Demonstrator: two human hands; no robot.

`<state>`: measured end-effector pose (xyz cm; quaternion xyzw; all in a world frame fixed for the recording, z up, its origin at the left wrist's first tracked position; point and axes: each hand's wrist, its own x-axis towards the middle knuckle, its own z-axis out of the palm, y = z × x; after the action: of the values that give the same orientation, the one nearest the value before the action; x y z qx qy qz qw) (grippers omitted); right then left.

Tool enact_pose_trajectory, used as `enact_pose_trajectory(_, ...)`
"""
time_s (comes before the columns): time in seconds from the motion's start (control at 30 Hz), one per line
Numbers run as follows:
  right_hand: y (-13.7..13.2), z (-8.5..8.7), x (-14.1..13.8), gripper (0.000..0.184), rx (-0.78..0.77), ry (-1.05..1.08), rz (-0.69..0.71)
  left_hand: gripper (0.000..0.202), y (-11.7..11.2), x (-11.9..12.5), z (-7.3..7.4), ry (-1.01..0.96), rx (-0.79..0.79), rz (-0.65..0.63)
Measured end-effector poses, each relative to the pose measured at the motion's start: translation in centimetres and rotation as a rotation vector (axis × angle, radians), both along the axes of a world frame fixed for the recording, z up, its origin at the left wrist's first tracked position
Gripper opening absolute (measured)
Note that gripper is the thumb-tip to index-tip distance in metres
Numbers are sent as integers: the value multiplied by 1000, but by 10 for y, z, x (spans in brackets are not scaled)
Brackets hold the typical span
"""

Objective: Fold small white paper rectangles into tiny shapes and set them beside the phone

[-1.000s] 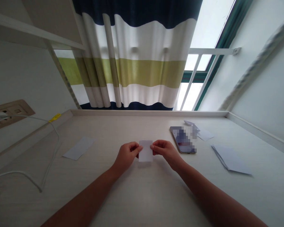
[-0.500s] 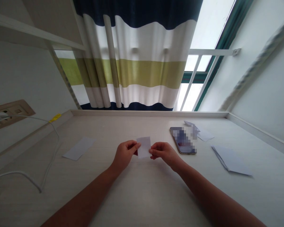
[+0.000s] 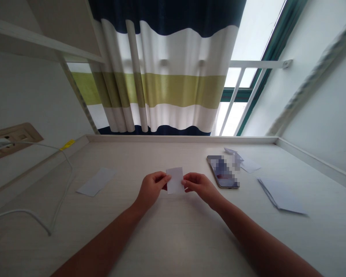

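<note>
A small white piece of paper [image 3: 175, 181] is held upright between my two hands, above the pale table [image 3: 173, 234]. My left hand [image 3: 153, 188] pinches its left edge, thumb in front and fingers behind. On the opposite edge, my right hand [image 3: 200, 186] grips it between thumb and fingertips. The fingers behind the paper are partly hidden. Right of my right hand lies a phone [image 3: 223, 173], its screen blurred out by blocks.
A flat paper sheet [image 3: 95, 182] lies on the left. Folded paper [image 3: 249, 164] sits behind the phone, and a stack of paper [image 3: 284, 195] lies at right. A white cable [image 3: 66, 188] runs from the wall socket [image 3: 17, 139]. A raised rim [image 3: 178, 139] borders the table's far edge.
Both hands keep their hold on the paper, which has barely shifted. Everything else lies as before, apart from a very slight shift of the view.
</note>
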<state>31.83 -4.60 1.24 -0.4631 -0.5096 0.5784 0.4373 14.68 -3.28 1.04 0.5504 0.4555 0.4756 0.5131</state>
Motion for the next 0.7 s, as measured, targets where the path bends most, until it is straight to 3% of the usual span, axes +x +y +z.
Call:
enact_pose_trajectory(0.23, 3, -2, 2, 19, 28, 103, -78, 24, -3, 4, 0, -46, -34, -109)
enact_pose_trajectory(0.43, 1, 2, 2, 18, 27, 176, -101, 44, -4, 5, -3, -111, -81, -149)
enact_pose_trajectory(0.7, 0, -1, 2, 20, -8, 239, -24, 27, -4, 5, -3, -173, -71, -188)
